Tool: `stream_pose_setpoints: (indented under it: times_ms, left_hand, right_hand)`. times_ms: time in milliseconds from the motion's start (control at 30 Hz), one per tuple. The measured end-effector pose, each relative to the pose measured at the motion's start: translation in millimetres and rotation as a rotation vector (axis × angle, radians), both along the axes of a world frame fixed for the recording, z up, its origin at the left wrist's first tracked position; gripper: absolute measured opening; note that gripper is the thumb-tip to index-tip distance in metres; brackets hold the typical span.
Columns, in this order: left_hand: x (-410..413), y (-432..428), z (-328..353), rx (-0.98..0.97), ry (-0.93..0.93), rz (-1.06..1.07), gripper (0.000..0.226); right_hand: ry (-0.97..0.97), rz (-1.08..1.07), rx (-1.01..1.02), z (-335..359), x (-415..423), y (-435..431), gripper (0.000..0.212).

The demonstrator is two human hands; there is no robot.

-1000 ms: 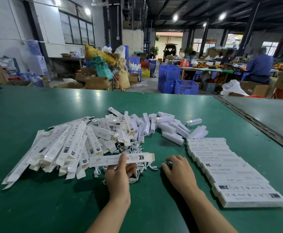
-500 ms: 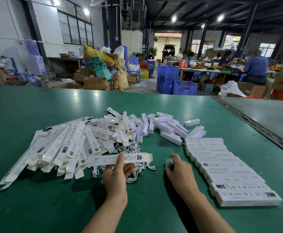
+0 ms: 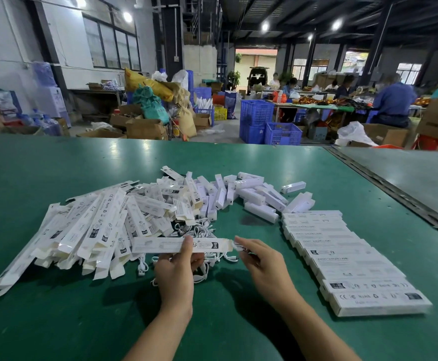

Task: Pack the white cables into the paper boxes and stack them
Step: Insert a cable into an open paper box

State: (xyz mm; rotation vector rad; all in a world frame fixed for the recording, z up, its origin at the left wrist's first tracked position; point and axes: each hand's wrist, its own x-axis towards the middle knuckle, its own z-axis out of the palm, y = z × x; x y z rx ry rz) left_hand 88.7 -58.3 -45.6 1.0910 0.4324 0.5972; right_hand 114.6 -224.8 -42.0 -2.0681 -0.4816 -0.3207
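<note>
two grips (image 3: 174, 276) (image 3: 261, 267), one held box (image 3: 158, 244), one pinched cable (image 3: 239, 246).

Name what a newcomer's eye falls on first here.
The heap of flat paper boxes sprawls left on the green table. Centre front, the left hand holds one box while the right hand pinches a white cable at its right end. A row of packed boxes runs along the right.

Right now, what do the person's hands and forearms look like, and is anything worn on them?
The left hand and the right hand are bare, without gloves. The left forearm and the right forearm are bare too, down to the picture's lower edge; no sleeve shows. No watch, bracelet or ring is visible on the sides facing the camera.
</note>
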Motion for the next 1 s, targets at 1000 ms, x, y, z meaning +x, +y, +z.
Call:
stream_pose_setpoints:
  times_ms: [1000]
  left_hand:
    - [-3.7, -5.6, -4.7, 0.145, -0.074, -0.151, 0.017]
  right_hand:
    - [0.617, 0.178, 0.720, -6.4, 5.2, 4.9, 0.033]
